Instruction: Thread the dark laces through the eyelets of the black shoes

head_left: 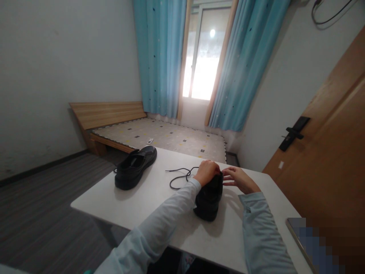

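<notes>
A black shoe stands on the white table, its heel end toward me. My left hand lies over the shoe's upper from the left, fingers curled down onto it and partly hidden. From the right, my right hand reaches to the shoe's opposite side. Its fingers are stretched and slightly apart, with the tips at the shoe's edge. A loose black shoelace trails in loops over the tabletop, left of my left wrist. Farther left is the second black shoe, upright, with a bit of lace at its side.
The white table has a rounded left corner and a far edge near a low bed. A small white object lies on the bed. A wooden door with a black handle is at the right.
</notes>
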`<state>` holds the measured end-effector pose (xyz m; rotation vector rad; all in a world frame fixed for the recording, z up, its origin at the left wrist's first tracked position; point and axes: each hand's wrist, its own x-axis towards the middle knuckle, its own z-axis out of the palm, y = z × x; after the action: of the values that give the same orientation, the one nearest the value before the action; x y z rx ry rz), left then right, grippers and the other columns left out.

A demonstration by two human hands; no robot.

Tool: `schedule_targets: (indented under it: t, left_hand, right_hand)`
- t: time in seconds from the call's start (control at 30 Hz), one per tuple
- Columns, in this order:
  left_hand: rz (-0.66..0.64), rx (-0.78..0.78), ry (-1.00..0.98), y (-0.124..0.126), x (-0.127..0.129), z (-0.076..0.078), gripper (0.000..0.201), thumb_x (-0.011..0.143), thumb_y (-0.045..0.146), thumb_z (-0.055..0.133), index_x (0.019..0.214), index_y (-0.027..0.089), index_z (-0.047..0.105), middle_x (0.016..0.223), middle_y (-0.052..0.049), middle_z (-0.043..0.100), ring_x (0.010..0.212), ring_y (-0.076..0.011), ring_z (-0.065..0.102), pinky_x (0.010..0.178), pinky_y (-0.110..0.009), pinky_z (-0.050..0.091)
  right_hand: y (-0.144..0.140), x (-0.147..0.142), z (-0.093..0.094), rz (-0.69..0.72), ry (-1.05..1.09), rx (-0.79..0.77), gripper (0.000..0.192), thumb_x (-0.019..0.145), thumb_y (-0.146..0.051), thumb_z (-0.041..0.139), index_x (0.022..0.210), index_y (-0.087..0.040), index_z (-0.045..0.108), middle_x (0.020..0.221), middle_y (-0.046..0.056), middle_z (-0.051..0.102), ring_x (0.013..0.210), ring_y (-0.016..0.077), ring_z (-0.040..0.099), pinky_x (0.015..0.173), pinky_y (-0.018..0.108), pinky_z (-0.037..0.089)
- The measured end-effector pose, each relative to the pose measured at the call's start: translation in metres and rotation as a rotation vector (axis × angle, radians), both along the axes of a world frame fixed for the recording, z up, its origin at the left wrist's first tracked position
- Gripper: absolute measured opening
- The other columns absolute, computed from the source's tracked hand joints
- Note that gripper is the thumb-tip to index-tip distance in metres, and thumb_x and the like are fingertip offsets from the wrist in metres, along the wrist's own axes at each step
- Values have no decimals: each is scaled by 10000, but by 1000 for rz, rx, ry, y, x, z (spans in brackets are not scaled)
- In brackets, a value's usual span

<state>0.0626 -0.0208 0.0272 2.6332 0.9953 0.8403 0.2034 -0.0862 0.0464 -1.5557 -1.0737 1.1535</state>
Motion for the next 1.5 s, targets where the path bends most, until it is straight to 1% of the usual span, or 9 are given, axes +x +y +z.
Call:
schedule_targets:
  t: [0.13,0.27,0.4,0.63,0.83,1.03,1.1,1.2,1.5]
  left_hand:
    - [-25,-67,-110,3,0,-6,131,745,165,605,852,201,671,768,-23,699,747,-159,628,720,-249,448]
    - [-49,-106,-150,3,1,-9,189,743,141,591,921,202,608,753,8,690,738,-139,625,709,-231,449]
    - [-60,-140,-133,5,2,-8,193,746,158,596,933,207,594,776,15,691,762,-134,624,740,-236,449]
    - [-165,-176,-175,13,-10,-2,198,748,228,620,941,184,612,883,-8,680,840,-139,618,793,-238,451]
    - [-57,-233,-128,18,-29,3,431,730,406,639,1059,135,577,1019,-94,619,982,-220,566,868,-321,437]
    - [-224,-402,-27,16,-51,-3,773,625,615,643,1244,182,475,1218,-123,497,1091,-254,509,944,-351,402]
    - [-273,-413,1,14,-55,-6,765,610,592,670,1244,207,482,1258,-113,460,1131,-256,481,975,-345,380]
    - [-292,-376,-24,12,-58,-10,602,691,500,644,1207,217,516,1243,-95,468,1148,-237,468,1001,-326,358]
    - [-187,-315,-17,7,-64,-12,493,756,476,580,1199,268,523,1217,-61,492,1084,-223,517,964,-337,390]
  right_hand:
    - [1,5,-5,50,-53,-8,89,758,-197,592,704,-126,586,730,53,643,614,137,637,531,253,533]
    - [4,6,-9,35,-151,-9,111,744,-176,633,663,-131,572,662,35,643,574,130,626,482,226,509]
    - [8,6,-13,7,-200,7,160,721,-151,662,612,-143,546,590,3,617,536,120,610,450,207,486]
    - [11,10,-16,-38,-231,7,158,769,-118,589,618,-140,549,646,18,634,507,107,594,427,206,470]
    - [11,17,-16,-43,-227,24,121,753,-149,608,643,-144,557,689,36,663,528,112,609,431,198,467]
    - [9,24,-14,-80,-155,48,98,718,-161,641,641,-142,582,740,63,683,560,122,624,442,201,488]
    - [9,27,-15,-125,-107,75,87,720,-155,639,648,-141,592,751,69,684,561,125,627,445,207,500]
    - [10,31,-16,-225,-13,173,81,746,-140,614,669,-146,590,743,58,675,570,123,632,459,206,519]
    - [8,51,-10,-555,340,407,183,863,-110,407,709,-165,488,682,-13,614,567,107,634,525,246,545]
